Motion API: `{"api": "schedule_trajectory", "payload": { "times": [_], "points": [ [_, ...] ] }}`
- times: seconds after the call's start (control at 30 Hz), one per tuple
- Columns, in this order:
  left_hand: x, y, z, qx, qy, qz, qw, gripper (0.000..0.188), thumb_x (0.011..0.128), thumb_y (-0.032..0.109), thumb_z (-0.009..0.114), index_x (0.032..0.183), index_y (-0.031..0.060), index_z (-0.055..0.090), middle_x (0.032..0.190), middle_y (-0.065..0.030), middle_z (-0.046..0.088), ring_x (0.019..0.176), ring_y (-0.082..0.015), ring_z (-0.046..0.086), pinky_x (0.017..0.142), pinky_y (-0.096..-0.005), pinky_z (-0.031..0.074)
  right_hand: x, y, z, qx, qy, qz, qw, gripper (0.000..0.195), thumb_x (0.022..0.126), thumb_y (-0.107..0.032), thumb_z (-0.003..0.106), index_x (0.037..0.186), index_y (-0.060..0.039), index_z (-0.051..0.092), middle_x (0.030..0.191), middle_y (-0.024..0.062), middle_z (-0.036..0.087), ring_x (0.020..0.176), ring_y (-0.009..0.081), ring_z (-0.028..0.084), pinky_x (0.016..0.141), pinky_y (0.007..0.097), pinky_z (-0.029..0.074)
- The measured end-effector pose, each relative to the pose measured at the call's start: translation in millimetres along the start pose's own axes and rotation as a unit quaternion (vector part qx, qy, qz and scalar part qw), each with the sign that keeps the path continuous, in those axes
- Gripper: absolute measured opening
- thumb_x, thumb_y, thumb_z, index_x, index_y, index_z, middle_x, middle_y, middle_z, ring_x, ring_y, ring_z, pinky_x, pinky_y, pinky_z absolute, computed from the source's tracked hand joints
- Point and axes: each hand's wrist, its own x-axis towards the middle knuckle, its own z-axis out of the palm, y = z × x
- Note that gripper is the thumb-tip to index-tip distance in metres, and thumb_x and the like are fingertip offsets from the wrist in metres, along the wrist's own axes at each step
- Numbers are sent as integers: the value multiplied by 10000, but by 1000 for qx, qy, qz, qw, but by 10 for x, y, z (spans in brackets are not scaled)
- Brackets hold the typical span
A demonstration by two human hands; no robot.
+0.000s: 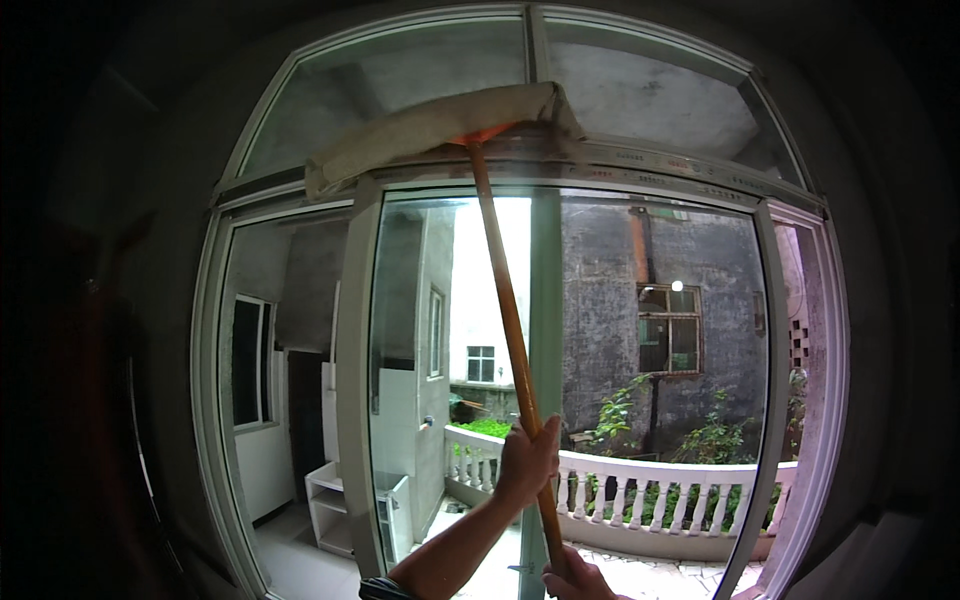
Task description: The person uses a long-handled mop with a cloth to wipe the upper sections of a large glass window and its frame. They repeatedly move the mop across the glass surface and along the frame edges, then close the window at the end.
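A long wooden pole [504,289] rises in front of the glass, leaning slightly left toward its top. My left hand [527,461] grips it around its lower part. Below, at the bottom edge of the picture, my right hand [581,576] holds the pole near its lower end and is partly cut off. At the top, an orange fitting [482,135] joins the pole to a wide head wrapped in a beige cloth [442,120]. The cloth lies across the crossbar and the lower part of the upper window panes [450,71]; its right end looks blurred.
White-framed sliding glass doors [364,375] stand before me, under a crossbar [667,169] bearing writing. Beyond the glass are a white open-shelf cabinet [330,510], a white balustrade [645,487], green plants and a weathered building wall [600,322]. Dark walls flank the frame.
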Motion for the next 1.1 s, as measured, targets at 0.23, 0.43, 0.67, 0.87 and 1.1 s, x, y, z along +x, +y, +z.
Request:
{"api": "schedule_trajectory", "payload": {
  "times": [0.23,0.43,0.67,0.87,1.1],
  "points": [
    [19,365,-499,19,-25,-39,999,267,843,300,539,777,108,367,501,45,352,355,-42,330,329,-205,278,-15,-240,25,-257,48,-320,911,666,663,-163,679,1244,-70,368,1183,176,435,1026,304,483,851,377,416],
    [-164,520,-557,34,11,-10,999,232,849,264,531,837,108,360,512,47,340,374,-41,318,346,-207,279,-36,-394,120,-322,-101,-381,861,498,754,-471,528,1158,-183,489,1244,159,384,1112,336,381,910,459,323],
    [-100,523,-1054,76,62,-65,993,251,838,277,548,838,83,388,532,21,391,378,-51,343,335,-201,289,53,-775,218,-277,-125,-423,854,462,762,-372,573,1178,-200,470,1274,170,334,1115,352,371,898,471,336],
    [-132,973,-1064,131,32,-71,988,332,814,367,564,773,117,351,524,46,353,400,-44,322,382,-217,294,274,-1080,409,-261,-163,-578,756,453,791,-387,527,1197,-201,449,1318,103,326,1202,263,335,972,474,263],
    [-339,1355,-938,119,-24,-86,989,344,808,393,567,753,130,352,564,26,384,443,-54,351,421,-229,314,304,-1437,608,-203,-235,-727,612,365,807,-347,501,1099,-128,507,1148,85,461,1106,238,405,928,515,271]
  ]
}}
